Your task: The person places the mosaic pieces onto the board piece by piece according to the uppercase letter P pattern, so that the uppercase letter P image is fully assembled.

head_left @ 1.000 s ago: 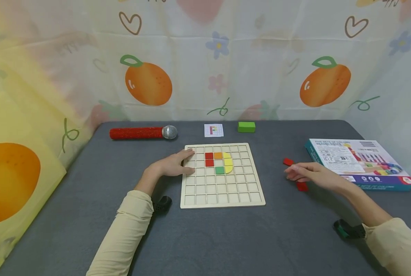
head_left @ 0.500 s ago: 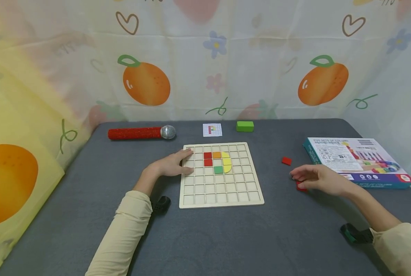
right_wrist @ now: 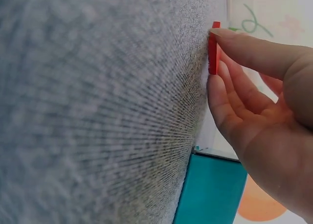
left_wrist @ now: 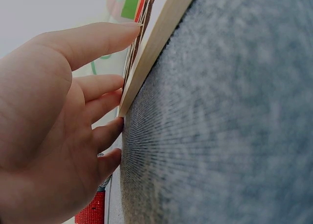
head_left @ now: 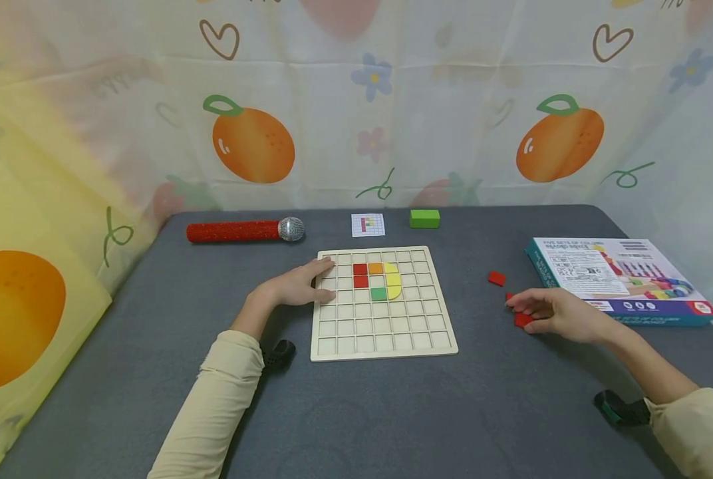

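Observation:
My left hand point(head_left: 296, 285) rests at the left edge of a pale wooden grid board point(head_left: 362, 346), its fingers and thumb reaching over the rim. On the board lie two red squares, an orange square point(head_left: 375, 268), a green square point(head_left: 378, 293) and yellow pieces point(head_left: 394, 280) with a rounded outline. To the right, my right hand point(head_left: 557, 314) has its thumb and fingertips around a small red tile point(right_wrist: 213, 50), low at the tabletop. A second red tile point(head_left: 508, 296) shows partly behind the fingertips, and a third red tile point(head_left: 497, 278) lies farther back.
A flat printed box point(head_left: 620, 273) lies just beyond the right hand. Along the back edge of the grey table point(head_left: 392, 419) are a red microphone point(head_left: 243, 231), a small pattern card point(head_left: 368, 225) and a green block point(head_left: 424, 219). A fruit-print cloth hangs behind.
My right hand has shifted slightly right and toward me, off the farther red tiles, and its thumb has come to the nearest one. The left hand has stayed on the board's edge.

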### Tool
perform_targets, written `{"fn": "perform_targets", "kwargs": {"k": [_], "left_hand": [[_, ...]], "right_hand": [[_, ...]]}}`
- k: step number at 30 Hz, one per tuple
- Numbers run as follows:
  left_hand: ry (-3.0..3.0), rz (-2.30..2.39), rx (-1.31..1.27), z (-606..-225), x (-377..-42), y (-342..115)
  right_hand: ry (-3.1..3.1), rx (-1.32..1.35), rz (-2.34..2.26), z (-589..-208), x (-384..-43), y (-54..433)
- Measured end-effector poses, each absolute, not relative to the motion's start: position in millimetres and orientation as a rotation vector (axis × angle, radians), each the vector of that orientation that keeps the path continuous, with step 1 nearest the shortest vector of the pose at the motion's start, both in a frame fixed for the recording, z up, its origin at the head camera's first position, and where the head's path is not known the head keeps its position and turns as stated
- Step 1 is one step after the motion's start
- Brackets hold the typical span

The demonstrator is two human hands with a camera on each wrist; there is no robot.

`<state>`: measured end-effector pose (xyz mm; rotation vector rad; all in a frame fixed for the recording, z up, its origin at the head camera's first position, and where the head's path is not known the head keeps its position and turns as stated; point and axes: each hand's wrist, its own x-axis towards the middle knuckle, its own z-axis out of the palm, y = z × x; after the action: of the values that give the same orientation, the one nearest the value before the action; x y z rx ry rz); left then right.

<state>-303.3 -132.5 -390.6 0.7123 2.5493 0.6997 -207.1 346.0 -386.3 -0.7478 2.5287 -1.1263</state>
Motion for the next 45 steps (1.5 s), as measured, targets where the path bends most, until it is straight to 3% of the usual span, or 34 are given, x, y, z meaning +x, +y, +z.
{"fn": "perform_targets", "kwargs": {"k": [21,37,45], "left_hand": [[2.549,0.702,0.7,-389,-302,-132],[2.548,0.698,0.682,-389,-301,-131],[2.552,0.693,0.684,-389,-301,-132]], "right_hand": [[2.669,-0.775,-1.048,-384,-208,341],[2.538,-0.32,-1.307,-375,-213,315],[2.534,-0.217,-1.46,-375,-218,297]]}}
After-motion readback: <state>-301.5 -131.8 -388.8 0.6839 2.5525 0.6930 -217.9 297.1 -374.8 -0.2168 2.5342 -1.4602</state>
